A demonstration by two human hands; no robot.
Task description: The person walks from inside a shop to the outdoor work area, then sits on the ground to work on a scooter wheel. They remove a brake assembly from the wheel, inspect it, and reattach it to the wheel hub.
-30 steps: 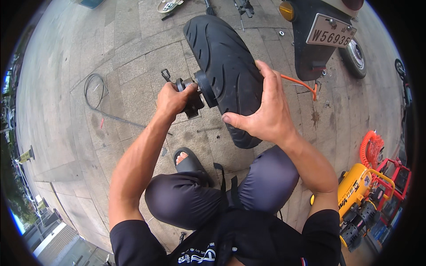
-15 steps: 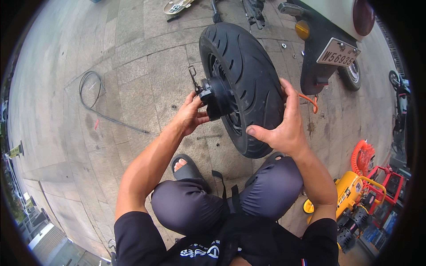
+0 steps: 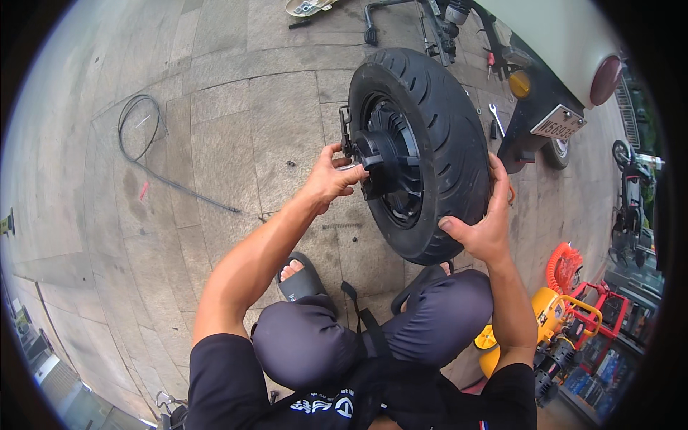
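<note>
A black scooter wheel (image 3: 459,143) stands upright on its tyre in front of my knees, its hub side angled toward the left. My left hand (image 3: 331,180) grips the black brake drum housing (image 3: 380,161) at the hub, thumb on its near edge and fingers behind. A small metal brake lever arm (image 3: 346,129) sticks up from that housing, just above these fingers. On the tyre's right side, my right hand (image 3: 485,231) clasps the tread, thumb in front and fingers along the far side.
A pale scooter body (image 3: 566,36) stands at the upper right, with a wrench (image 3: 497,118) on the paving beside it. Lower right is a yellow air compressor (image 3: 550,308) with a coiled orange hose (image 3: 561,266). A black cable (image 3: 147,168) lies looped at left. A pale tray (image 3: 309,7) sits at the top.
The wheel has turned so that more of its hub side shows, and it stands more to the right in view. Both hands have kept hold. The view has shifted, showing the wrench.
</note>
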